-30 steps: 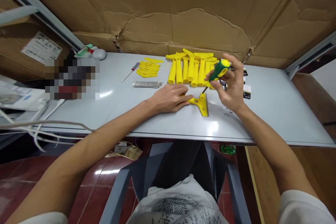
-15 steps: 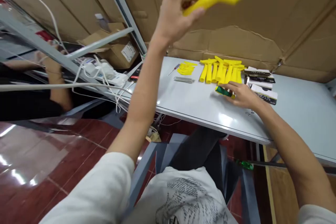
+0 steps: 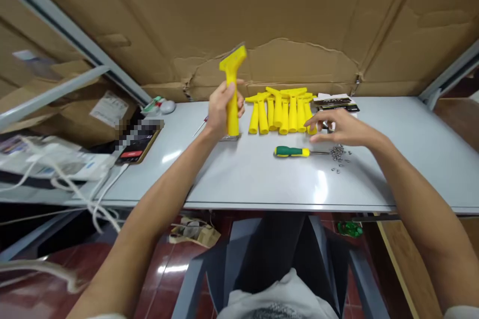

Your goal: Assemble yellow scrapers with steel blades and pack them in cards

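Note:
My left hand (image 3: pixel 220 108) is closed around the handle of a yellow scraper (image 3: pixel 232 102), which stands upright with its blade end up. Over the table hovers my right hand (image 3: pixel 346 128), thumb and fingers apart, nothing clearly held. Below it a screwdriver (image 3: pixel 292 151) with a green and yellow handle lies flat, its shaft pointing right to a small pile of screws (image 3: pixel 337 153). Between my hands, toward the back, several yellow scrapers (image 3: pixel 279 109) are laid side by side and partly overlapping. Flat metal strips (image 3: pixel 229 138) show partly beneath my left hand.
Black and white boxes (image 3: pixel 337 103) sit behind my right hand. A phone (image 3: pixel 140 142) with a white cable lies at the left, near a grey mouse (image 3: pixel 167 106). Cardboard (image 3: pixel 299 20) walls the back of the table (image 3: pixel 239 187); a metal frame (image 3: pixel 71 35) slants at the left.
My left hand has come down from high up with the scraper, now upright. My right hand has let go of the screwdriver, which lies on the table. The view has turned left.

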The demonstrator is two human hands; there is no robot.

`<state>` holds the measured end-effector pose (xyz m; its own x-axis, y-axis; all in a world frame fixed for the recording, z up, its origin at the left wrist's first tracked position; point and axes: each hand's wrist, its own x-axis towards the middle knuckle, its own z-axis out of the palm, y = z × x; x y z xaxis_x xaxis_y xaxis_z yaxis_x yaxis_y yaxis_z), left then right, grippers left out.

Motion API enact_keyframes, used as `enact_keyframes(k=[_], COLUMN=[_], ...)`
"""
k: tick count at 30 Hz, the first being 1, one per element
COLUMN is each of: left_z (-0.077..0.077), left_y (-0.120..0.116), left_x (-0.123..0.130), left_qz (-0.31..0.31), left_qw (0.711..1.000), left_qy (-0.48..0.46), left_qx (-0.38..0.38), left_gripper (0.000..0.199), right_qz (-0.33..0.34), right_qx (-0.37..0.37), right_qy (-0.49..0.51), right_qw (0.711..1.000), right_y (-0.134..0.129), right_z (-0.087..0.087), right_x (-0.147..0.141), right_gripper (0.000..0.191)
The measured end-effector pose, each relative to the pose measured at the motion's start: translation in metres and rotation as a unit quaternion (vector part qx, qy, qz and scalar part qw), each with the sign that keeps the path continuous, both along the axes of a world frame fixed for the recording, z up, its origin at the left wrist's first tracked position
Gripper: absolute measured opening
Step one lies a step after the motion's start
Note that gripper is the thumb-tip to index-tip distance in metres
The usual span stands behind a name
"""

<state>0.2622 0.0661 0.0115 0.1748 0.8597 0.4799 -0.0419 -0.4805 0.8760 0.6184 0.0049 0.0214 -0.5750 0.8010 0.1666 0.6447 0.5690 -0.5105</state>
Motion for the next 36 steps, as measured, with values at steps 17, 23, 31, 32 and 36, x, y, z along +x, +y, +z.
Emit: enact_keyframes(k=[17, 23, 31, 32, 36], left_z=[-0.019, -0.018, -0.009, -0.008, -0.008], left_y=[-0.035, -0.036, -0.042, -0.043, -0.046], left_x=[0.022, 0.024, 0.026, 0.027, 0.027], left_qz=[-0.081, -0.082, -0.048, -0.048, -0.063], left_qw=[0.975, 0.967, 0.952, 0.95, 0.947], left_qy=[-0.146, -0.177, -0.242, -0.25, -0.269], left_qx=[-0.145, -0.163, -0.181, -0.181, -0.166], left_gripper=[0.061, 0.055, 0.047, 0.046, 0.035], right_qz=[-0.196, -0.192, -0.184, -0.166, -0.118], right_qx=[-0.054, -0.066, 0.127, 0.157, 0.091], right_qy=[-0.233, -0.158, 0.366, 0.395, 0.41], right_qw=[0.951, 0.967, 0.903, 0.89, 0.9], right_y=[0.033, 0.027, 0.032, 0.029, 0.004], right_z=[0.001, 0.013, 0.001, -0.001, -0.007], right_x=[0.075, 0.092, 0.069, 0.053, -0.011], right_gripper=[0.034, 0.039, 0.058, 0.059, 0.051])
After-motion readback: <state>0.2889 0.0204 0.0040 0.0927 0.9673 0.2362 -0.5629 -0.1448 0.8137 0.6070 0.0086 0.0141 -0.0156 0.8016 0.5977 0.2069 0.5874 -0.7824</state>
